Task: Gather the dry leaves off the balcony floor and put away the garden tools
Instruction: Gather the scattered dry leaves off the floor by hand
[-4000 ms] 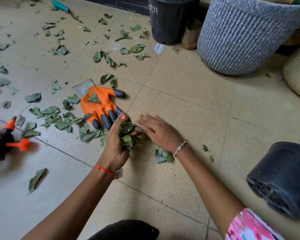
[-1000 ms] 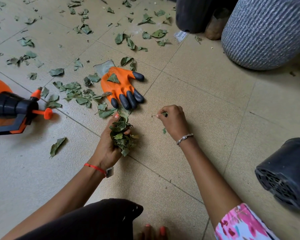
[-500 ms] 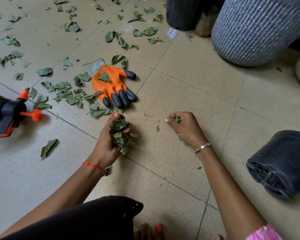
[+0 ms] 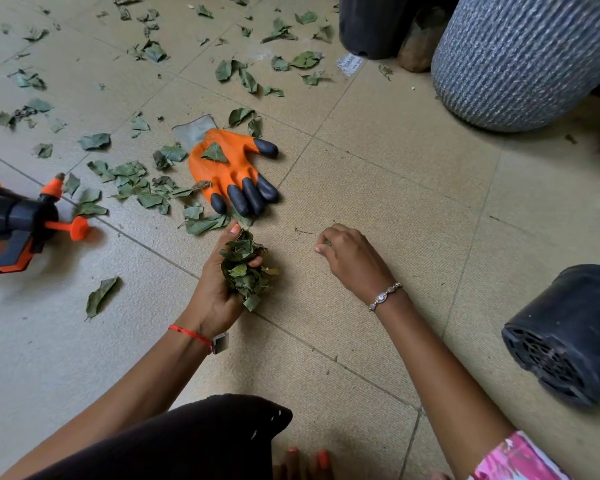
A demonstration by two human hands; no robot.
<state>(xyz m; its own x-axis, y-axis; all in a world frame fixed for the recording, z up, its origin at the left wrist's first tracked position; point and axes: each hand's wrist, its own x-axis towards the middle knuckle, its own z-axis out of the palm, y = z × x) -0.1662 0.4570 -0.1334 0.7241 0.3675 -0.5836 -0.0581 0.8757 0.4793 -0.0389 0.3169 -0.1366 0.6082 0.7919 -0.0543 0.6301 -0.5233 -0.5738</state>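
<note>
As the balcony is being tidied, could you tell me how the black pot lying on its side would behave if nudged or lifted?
The black pot rests on its round wall on the floor, so a nudge would probably roll it. It looks like thin plastic with a perforated base, so likely light, though its inside is hidden.
</note>
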